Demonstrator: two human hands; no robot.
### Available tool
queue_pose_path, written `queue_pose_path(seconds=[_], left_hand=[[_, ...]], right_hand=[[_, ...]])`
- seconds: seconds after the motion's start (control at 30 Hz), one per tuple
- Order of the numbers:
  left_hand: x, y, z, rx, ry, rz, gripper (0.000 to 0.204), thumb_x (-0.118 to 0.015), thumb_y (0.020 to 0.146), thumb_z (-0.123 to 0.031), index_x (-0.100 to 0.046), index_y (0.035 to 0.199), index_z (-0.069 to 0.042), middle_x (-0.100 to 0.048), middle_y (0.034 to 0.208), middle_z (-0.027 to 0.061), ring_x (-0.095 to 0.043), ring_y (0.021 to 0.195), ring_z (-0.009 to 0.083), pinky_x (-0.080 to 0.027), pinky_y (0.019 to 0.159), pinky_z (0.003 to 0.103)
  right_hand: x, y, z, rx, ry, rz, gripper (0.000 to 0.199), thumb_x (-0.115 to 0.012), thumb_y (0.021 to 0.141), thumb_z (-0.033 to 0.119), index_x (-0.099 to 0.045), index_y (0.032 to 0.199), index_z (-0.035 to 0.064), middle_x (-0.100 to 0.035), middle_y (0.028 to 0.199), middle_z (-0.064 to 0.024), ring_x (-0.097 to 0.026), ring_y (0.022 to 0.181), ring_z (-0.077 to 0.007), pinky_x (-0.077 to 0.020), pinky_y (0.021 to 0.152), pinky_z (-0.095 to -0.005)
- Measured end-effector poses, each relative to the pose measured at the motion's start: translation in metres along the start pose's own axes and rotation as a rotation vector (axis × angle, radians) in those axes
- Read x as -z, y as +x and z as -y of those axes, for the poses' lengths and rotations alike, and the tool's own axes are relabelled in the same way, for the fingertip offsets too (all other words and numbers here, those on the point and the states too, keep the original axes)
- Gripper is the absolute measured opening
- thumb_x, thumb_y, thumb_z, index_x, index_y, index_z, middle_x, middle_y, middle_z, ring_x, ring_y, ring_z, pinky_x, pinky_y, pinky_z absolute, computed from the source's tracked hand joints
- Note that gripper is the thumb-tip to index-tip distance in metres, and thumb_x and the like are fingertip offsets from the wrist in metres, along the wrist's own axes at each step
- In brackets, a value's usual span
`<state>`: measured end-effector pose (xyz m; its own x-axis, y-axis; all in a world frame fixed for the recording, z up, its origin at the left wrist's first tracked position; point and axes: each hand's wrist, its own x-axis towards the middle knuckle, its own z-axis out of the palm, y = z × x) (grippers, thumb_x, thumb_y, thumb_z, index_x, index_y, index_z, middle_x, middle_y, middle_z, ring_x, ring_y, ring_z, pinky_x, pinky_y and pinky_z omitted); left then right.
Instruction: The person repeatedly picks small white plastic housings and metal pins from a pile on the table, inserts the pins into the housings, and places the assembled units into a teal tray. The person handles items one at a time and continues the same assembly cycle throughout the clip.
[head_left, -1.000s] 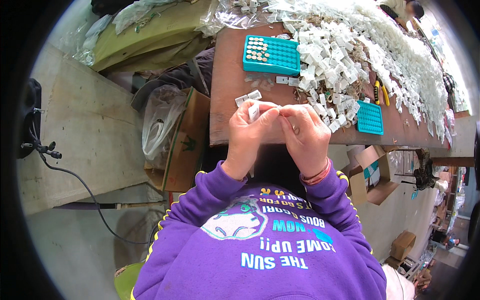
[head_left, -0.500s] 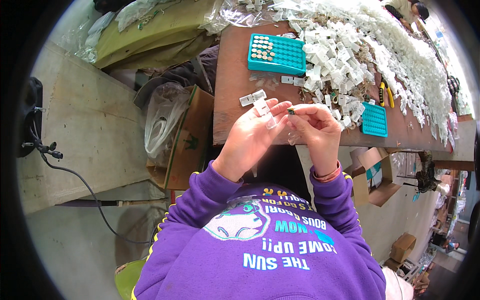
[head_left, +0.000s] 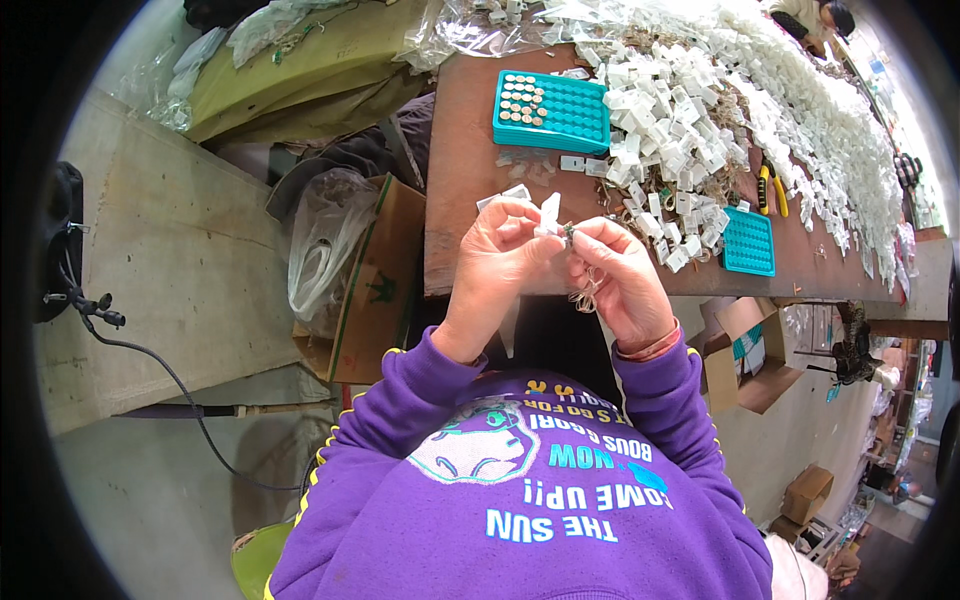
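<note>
Above the table's near edge, my left hand (head_left: 498,255) pinches a small white plastic case (head_left: 549,213) between thumb and fingertips. My right hand (head_left: 628,272) is closed on a tiny greenish circuit board (head_left: 568,233) and holds it against the case's side. A loose tangle of thin pale wire (head_left: 585,293) hangs from the right fingers. My fingertips partly cover where board and case meet. Just beyond my left fingers, more white plastic cases (head_left: 516,192) lie on the brown table (head_left: 465,130).
Stacked teal trays (head_left: 570,140) holding round silvery cells stand beyond my hands. A big heap of white cases (head_left: 665,120) spreads rightward. Yellow-black pliers (head_left: 764,190) and a smaller teal tray (head_left: 750,242) lie at right. Cardboard boxes (head_left: 375,280) flank the table. Another person (head_left: 815,20) sits far right.
My left hand has turned from palm-up and open to a pinch on the white case. The board in my right hand has come up to the case, and the wire tangle shows more clearly.
</note>
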<state>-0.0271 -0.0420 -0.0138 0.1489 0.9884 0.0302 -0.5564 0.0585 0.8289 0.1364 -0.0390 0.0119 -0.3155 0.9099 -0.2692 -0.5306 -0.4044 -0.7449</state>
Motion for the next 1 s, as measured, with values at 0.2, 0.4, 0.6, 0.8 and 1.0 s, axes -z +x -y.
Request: queue_pose_path(seconds=[0.2,0.4,0.6,0.8,1.0], left_hand=[[-0.002,-0.001,-0.004,0.027,-0.002,-0.011,0.019,-0.067,0.088,-0.008,-0.057,0.104,-0.006,-0.064,0.095,0.0039,-0.059,0.086,0.0086,-0.048,0.076,0.022],[-0.004,-0.002,-0.006,0.065,0.014,-0.016,0.016,-0.066,0.088,-0.008,-0.058,0.101,-0.004,-0.064,0.094,0.0040,-0.060,0.084,0.0089,-0.049,0.076,0.023],[0.002,-0.001,-0.010,0.047,0.167,-0.002,0.017,-0.069,0.085,-0.005,-0.058,0.098,-0.004,-0.064,0.094,0.0035,-0.060,0.085,0.0084,-0.048,0.077,0.022],[0.006,-0.008,-0.018,0.137,-0.005,0.248,0.016,-0.069,0.084,-0.002,-0.058,0.095,-0.003,-0.062,0.093,0.0028,-0.060,0.086,0.0076,-0.049,0.078,0.022],[-0.002,-0.015,-0.010,0.033,0.106,0.096,0.013,-0.066,0.086,0.001,-0.057,0.095,-0.001,-0.065,0.092,0.0054,-0.062,0.085,0.0091,-0.051,0.077,0.023]], right_hand=[[-0.001,0.000,-0.005,0.017,-0.052,-0.029,0.009,-0.064,0.090,0.009,-0.063,0.096,0.0029,-0.063,0.083,0.0000,-0.056,0.067,-0.0054,-0.0435,0.060,-0.0180],[-0.006,-0.002,-0.006,0.114,-0.218,-0.070,0.008,-0.065,0.089,0.010,-0.065,0.092,0.0026,-0.063,0.080,0.0012,-0.055,0.067,-0.0032,-0.0419,0.059,-0.0173],[-0.012,-0.010,-0.003,0.122,-0.376,-0.106,0.011,-0.067,0.087,0.010,-0.066,0.092,-0.0001,-0.066,0.085,-0.0016,-0.059,0.072,-0.0048,-0.0452,0.063,-0.0186],[0.000,-0.012,0.010,-0.134,-0.137,0.205,0.015,-0.069,0.084,0.011,-0.059,0.093,0.0049,-0.062,0.091,-0.0024,-0.061,0.083,-0.0090,-0.0495,0.076,-0.0229],[-0.001,-0.014,-0.007,-0.120,-0.118,0.022,0.020,-0.065,0.089,0.016,-0.054,0.100,0.0042,-0.061,0.092,-0.0038,-0.063,0.086,-0.0127,-0.0530,0.080,-0.0304]])
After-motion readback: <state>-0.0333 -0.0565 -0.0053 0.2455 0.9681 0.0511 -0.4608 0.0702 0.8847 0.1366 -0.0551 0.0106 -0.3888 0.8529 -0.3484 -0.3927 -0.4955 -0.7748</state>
